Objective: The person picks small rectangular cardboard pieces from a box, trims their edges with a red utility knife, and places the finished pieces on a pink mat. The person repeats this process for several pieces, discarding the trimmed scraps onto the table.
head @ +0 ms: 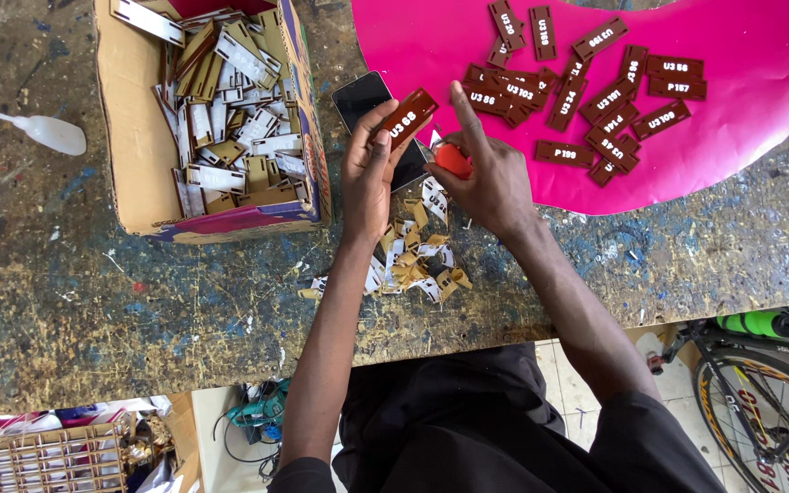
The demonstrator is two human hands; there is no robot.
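My left hand (369,173) holds a small brown rectangular tag (405,117) with white characters, lifted just above a dark phone (364,99). My right hand (490,175) grips a small red-orange object (452,159), its index finger raised toward the tag. Below both hands lies a heap of peeled paper strips (413,260), tan and white. Many more brown tags (586,96) lie spread on a bright pink sheet (751,128) at the upper right.
A cardboard box (130,137) full of paper-covered tags stands at the upper left. A white squeeze bottle (47,132) lies at the far left. The worn workbench (139,301) ends near my lap; a bicycle wheel (760,411) stands at the lower right.
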